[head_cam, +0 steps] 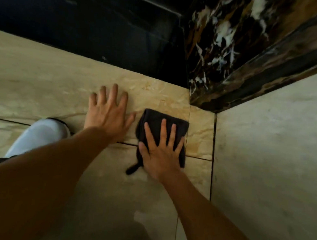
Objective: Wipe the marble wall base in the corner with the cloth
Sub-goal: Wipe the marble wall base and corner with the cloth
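Observation:
A folded dark cloth (157, 119) lies flat on the beige floor tiles (44, 78), just short of the corner. My right hand (161, 152) presses down on it, palm flat and fingers spread, covering its lower half. To its left, my left hand (108, 116) rests flat on the bare tile with fingers apart, holding nothing. The marble wall base (251, 70), dark brown and black with white veins, runs from the corner toward the upper right, a short way beyond the cloth. A small loop of the cloth (131, 169) sticks out near my right wrist.
A plain black wall base (103, 31) runs along the top left and meets the veined marble at the corner. A pale wall (274, 146) fills the right side. My knee in light trousers (40, 136) rests on the floor at the left.

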The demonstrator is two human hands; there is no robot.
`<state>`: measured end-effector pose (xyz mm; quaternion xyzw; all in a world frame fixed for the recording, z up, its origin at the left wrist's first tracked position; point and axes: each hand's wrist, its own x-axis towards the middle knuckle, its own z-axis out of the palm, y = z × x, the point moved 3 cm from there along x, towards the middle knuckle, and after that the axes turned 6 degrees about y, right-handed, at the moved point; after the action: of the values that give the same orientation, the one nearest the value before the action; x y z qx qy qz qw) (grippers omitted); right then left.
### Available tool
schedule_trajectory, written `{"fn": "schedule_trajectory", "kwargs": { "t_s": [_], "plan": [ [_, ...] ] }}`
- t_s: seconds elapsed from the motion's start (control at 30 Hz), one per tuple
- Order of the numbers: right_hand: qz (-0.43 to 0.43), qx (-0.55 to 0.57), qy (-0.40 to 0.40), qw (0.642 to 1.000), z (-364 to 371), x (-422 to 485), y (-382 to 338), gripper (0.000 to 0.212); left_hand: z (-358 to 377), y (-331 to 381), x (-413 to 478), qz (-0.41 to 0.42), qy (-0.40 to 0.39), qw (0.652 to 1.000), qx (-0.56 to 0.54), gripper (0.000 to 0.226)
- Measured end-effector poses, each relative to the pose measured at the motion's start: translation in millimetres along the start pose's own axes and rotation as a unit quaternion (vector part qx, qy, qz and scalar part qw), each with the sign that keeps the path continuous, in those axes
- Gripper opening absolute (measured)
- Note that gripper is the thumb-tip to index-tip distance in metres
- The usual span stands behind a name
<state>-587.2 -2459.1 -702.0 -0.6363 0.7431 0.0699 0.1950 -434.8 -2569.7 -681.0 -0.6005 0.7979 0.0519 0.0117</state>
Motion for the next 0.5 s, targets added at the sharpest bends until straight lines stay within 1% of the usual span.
{"fn": "schedule_trajectory", "kwargs": {
  "t_s": [0.07, 0.13, 0.2, 0.3, 0.37, 0.43, 0.5],
  "plan": [
    [-0.022, -0.016, 0.025, 0.999, -15, 45, 2, 0.059, 12, -6, 26, -0.027, -0.013, 1.0, -0.008, 0.078],
    [-0.029, -0.02, 0.047, 0.998, -32, 95, 0, 0.058, 21, -10, 45, -0.045, -0.008, 0.999, -0.008, 0.081],
    [-0.021, -0.021, 0.052, 0.998, -46, 137, -3, 0.058, 22, -10, 57, -0.03, -0.006, 1.0, -0.002, 0.082],
    [-0.01, -0.026, 0.051, 0.998, -57, 172, -8, 0.058, 23, -11, 73, -0.01, -0.035, 0.999, 0.016, 0.086],
    [-0.017, -0.02, 0.083, 0.996, -59, 169, -8, 0.059, 19, -10, 84, 0.007, -0.042, 0.999, 0.029, 0.088],
    [-0.008, -0.011, 0.121, 0.993, -52, 143, -6, 0.059, 15, -11, 100, 0.024, -0.042, 0.998, 0.027, 0.088],
    [0.021, -0.01, 0.124, 0.992, -37, 105, -3, 0.057, 14, -14, 117, 0.031, -0.042, 0.999, 0.01, 0.087]
  ]
}}
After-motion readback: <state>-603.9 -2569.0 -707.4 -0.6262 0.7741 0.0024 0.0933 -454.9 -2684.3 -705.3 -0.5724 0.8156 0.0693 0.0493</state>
